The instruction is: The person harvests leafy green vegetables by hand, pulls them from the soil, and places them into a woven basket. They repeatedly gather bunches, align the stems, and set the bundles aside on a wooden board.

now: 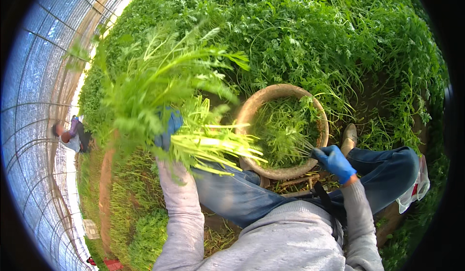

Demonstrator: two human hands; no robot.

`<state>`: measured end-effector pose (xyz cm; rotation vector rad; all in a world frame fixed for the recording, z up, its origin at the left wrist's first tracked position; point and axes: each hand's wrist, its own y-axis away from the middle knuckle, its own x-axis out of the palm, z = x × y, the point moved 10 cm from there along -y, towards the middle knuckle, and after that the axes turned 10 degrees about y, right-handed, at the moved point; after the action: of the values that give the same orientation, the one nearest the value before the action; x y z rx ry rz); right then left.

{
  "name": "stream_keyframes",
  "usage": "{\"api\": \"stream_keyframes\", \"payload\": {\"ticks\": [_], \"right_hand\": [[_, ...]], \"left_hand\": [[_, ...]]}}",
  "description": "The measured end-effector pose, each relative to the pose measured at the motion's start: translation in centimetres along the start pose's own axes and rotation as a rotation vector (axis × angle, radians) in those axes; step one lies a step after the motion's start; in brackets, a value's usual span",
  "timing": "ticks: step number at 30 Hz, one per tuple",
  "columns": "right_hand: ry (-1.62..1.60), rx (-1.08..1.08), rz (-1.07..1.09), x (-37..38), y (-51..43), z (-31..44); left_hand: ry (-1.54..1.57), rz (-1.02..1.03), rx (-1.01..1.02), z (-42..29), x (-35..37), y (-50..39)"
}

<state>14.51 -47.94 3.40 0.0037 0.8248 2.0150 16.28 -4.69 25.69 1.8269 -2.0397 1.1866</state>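
Observation:
My left hand (pixel 169 127), in a blue glove, is closed round a large bunch of leafy greens (pixel 145 86). The leaves are blurred at the left, and the pale cut stems (pixel 218 144) point right, their ends over the near left rim of a round tub (pixel 249 111). Inside the tub lie loose feathery greens (pixel 283 126). My right hand (pixel 334 162), also blue-gloved, is at the tub's lower right rim, with thin stems running from its fingertips into the tub.
Dense leafy plants (pixel 290 46) grow beyond the tub. A clear plastic bag (pixel 416 187) lies by my right knee. Far left, another person (pixel 74 136) is near the greenhouse wall (pixel 32 89). A brown strip of soil (pixel 106 198) runs along the left.

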Motion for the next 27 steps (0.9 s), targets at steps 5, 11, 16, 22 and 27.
{"api": "stream_keyframes", "payload": {"ticks": [5, 11, 16, 22, 27], "right_hand": [[-0.267, -0.156, 0.146, -2.9, 3.6, 8.1], [-0.101, -0.578, 0.525, 3.8, 2.4, 19.1], [0.027, -0.622, 0.717, 9.7, 0.7, 16.4], [0.756, -0.154, 0.227, 4.1, -3.1, 1.0], [0.01, -0.143, 0.211, 0.3, 0.0, 1.7]], "left_hand": [[-0.03, -0.037, 0.038, -0.5, 0.1, -0.5], [-0.051, -0.066, 0.056, -0.8, 0.7, -1.0], [-0.08, -0.087, 0.09, -1.7, 1.2, -1.2], [-0.096, -0.107, 0.134, -2.4, 1.5, -1.7], [-0.107, -0.115, 0.151, -2.7, 1.9, -2.1]]}}
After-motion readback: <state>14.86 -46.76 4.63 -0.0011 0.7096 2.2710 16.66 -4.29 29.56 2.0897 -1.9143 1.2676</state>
